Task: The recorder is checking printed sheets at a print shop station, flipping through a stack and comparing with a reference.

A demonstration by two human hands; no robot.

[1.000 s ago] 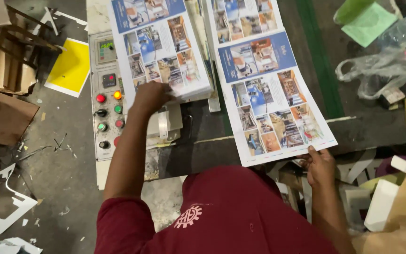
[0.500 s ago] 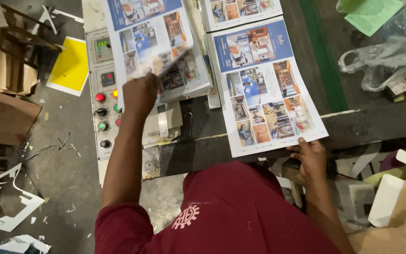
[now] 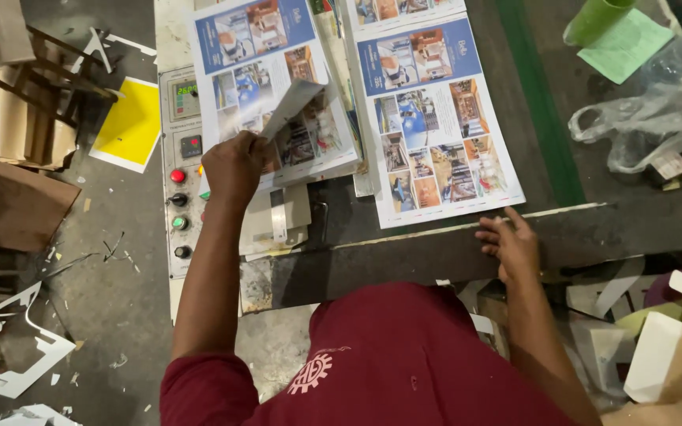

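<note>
My left hand (image 3: 234, 166) pinches the lower corner of the top printed sheet (image 3: 294, 106) and curls it up off the left stack of photo sheets (image 3: 258, 47). To the right lies a second stack of printed sheets (image 3: 436, 118) with blue headers and small photos. My right hand (image 3: 508, 241) rests with fingers spread on the dark machine table (image 3: 404, 252), just below that stack's lower right edge, holding nothing.
A control panel (image 3: 183, 181) with red, green and black buttons sits left of my left hand. A yellow sheet (image 3: 129, 125) and white paper scraps (image 3: 9, 355) lie on the floor at left. Green paper (image 3: 625, 47) and a plastic bag (image 3: 641, 118) sit far right.
My left hand has gripped the corner of the top left sheet and lifted it. My right hand let go of the right stack's edge and now lies on the table below it.
</note>
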